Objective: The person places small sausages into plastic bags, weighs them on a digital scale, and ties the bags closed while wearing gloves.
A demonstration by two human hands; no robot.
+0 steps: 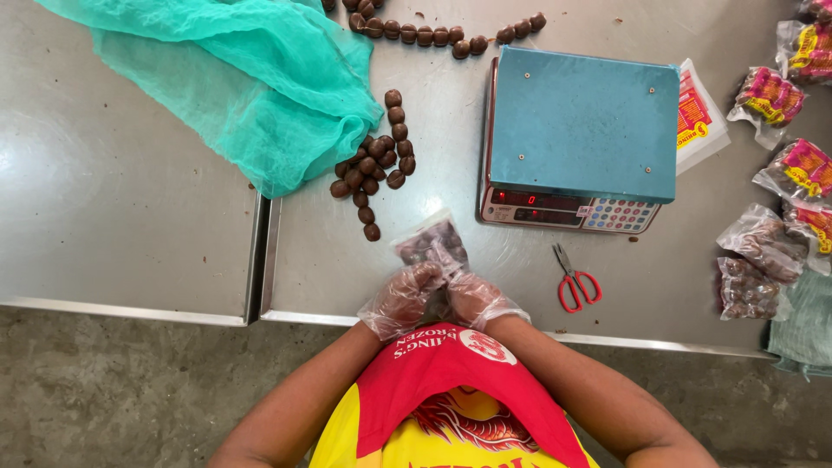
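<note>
Both my hands wear thin clear plastic gloves and meet at the near edge of the steel table (347, 260). My left hand (404, 299) and my right hand (475, 299) together grip the near end of a clear plastic bag (431, 241) holding several dark brown balls. The bag lies on the table and points away from me. A linked string of brown balls (377, 165) lies in a heap just beyond the bag, to the left.
A blue-topped weighing scale (579, 130) with a lit display stands to the right. Red-handled scissors (574, 282) lie beside my right hand. Filled bags (763, 251) pile at the far right. A green mesh cloth (251, 78) covers the back left. Another ball string (442, 35) runs along the back.
</note>
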